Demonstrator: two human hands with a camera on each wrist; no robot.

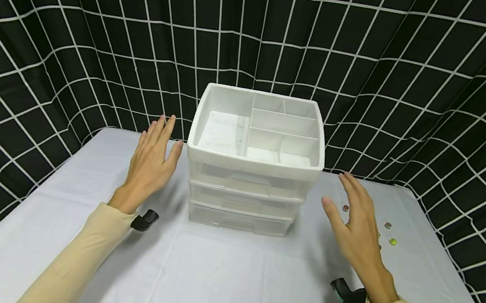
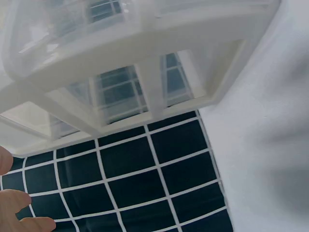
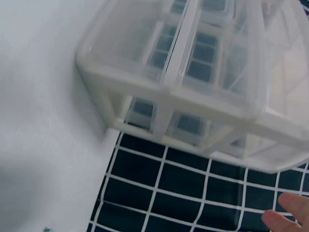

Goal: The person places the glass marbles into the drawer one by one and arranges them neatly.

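A white drawer unit (image 1: 254,166) with three translucent drawers and a divided top tray stands on the table, its drawers closed. My left hand (image 1: 149,162) hovers at its left side, fingers extended, touching nothing. Off its right side my right hand (image 1: 357,223) is held in the air with straight fingers, holding nothing. In the left wrist view the unit's frame (image 2: 154,87) fills the top, with my left fingertips (image 2: 24,212) at the lower left. The right wrist view has the unit (image 3: 193,101) above and my right fingertips (image 3: 289,212) at the lower right.
Several small round pieces, among them a yellow-green one (image 1: 392,241) and a grey one (image 1: 388,225), lie on the white table (image 1: 217,276) beside and partly behind my right hand. A black curtain (image 1: 240,33) with a white grid stands behind and at both sides.
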